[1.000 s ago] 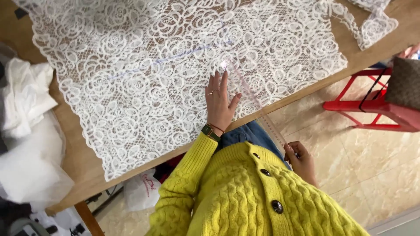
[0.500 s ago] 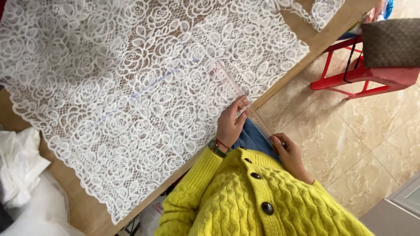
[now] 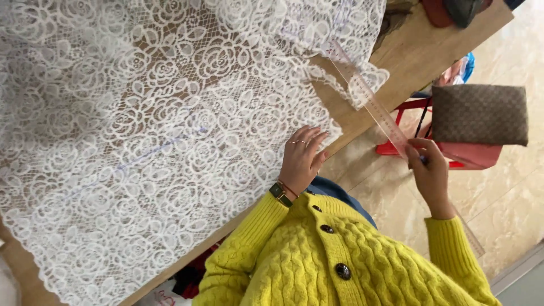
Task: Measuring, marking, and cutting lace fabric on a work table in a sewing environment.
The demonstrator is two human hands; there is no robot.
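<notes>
Lace (image 3: 158,130) spread flat on worktop (image 3: 430,51). Left hand (image 3: 301,160) open, pressing lace's near edge. Right hand (image 3: 429,170) off the worktop edge, gripping clear ruler (image 3: 368,99); far end overlaps lace.

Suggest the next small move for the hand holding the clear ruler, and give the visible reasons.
Probably lower the clear ruler flat onto the white lace. The right hand grips its near end off the table edge, and only its far end overlaps the lace border. The left hand already presses the lace edge down, ready to steady it.
</notes>
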